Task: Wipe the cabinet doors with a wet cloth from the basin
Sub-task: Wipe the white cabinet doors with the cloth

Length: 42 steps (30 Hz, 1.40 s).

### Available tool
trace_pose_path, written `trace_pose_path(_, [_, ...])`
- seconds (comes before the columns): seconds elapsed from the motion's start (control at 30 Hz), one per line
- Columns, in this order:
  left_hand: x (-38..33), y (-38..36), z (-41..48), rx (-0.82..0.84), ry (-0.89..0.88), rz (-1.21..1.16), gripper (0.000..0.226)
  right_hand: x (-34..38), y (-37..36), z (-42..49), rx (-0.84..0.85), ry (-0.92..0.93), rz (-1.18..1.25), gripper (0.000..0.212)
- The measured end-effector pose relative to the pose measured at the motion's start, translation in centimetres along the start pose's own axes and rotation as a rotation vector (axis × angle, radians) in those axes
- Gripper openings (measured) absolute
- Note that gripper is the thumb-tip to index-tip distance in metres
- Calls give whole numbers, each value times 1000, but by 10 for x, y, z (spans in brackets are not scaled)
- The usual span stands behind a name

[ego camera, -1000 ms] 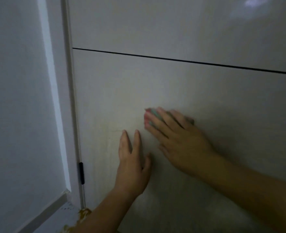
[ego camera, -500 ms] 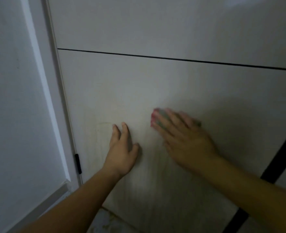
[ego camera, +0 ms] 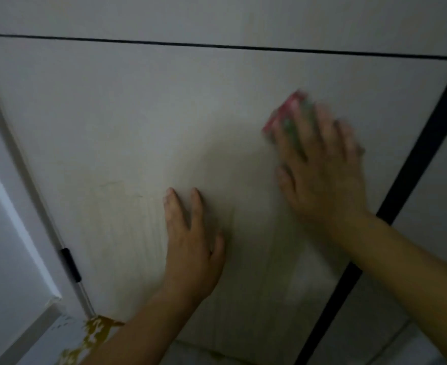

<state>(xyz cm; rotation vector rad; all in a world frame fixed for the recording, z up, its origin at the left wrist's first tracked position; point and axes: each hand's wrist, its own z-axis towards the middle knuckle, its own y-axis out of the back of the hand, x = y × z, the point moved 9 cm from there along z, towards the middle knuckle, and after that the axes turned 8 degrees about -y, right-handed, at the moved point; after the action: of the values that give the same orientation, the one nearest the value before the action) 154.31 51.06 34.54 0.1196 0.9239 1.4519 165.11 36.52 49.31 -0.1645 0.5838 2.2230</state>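
A pale cabinet door (ego camera: pixel 143 122) fills most of the head view. My right hand (ego camera: pixel 322 164) lies flat on a pink and green cloth (ego camera: pixel 286 109) and presses it against the door's upper right part; only the cloth's top left edge shows past the fingers, and both are blurred. My left hand (ego camera: pixel 193 246) rests flat on the door lower down and to the left, fingers straight and pointing up, holding nothing. No basin is in view.
A thin dark gap (ego camera: pixel 217 46) separates this door from the panel above. A wider black gap (ego camera: pixel 390 206) runs along the door's right edge. A black hinge (ego camera: pixel 71 264) sits at the lower left, beside a white wall (ego camera: pixel 4 233). Patterned floor (ego camera: pixel 96 335) shows below.
My right hand has slid the cloth to the right and upward across the door. My left hand stays flat on the door. The view has shifted.
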Motion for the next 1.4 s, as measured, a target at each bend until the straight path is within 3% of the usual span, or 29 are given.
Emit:
trace_pose_path(0.1, [-1,-5,1,-42,-14,6,83,-12,0,-14,7,-128,-16,70])
trace_pose_path(0.2, [-7,-6,-2,-58,-75,-7,80,25,-31,-80,117,128,-36,70])
trace_pose_path(0.27, [-11,-9,-7,-59,-97,-21,78,19,-30,-95,96,199,-22,65])
trace_pose_path(0.47, [-22,-23,-10,-65,-94,-74,80,-54,1,-56,-9,-280,51,72])
trace_pose_path(0.67, [-37,-42,-16,-41,-135,-41,79,-6,-33,-121,105,4,29,78])
trace_pose_path(0.87, [-39,-55,-19,-56,-111,-29,78,-90,-3,-98,-45,-530,42,74])
trace_pose_path(1.03, [-39,-58,-19,-74,-130,-11,78,-48,-26,-134,40,-265,72,68])
trace_pose_path(1.07, [-39,-58,-19,-78,-131,-3,77,-65,-24,-135,43,-305,57,68])
trace_pose_path(1.17, [-39,-59,-19,-75,-118,16,78,-137,-6,-137,-46,-655,27,71])
trace_pose_path(1.23, [-40,-59,-19,-69,-117,39,78,-146,0,-142,-99,-758,76,70])
trace_pose_path(1.3, [-38,-56,-20,-74,-123,78,78,-122,-8,-142,-53,-702,130,71])
trace_pose_path(1.4, [-25,-45,-23,-87,-176,130,77,-55,-29,-139,74,-397,96,73])
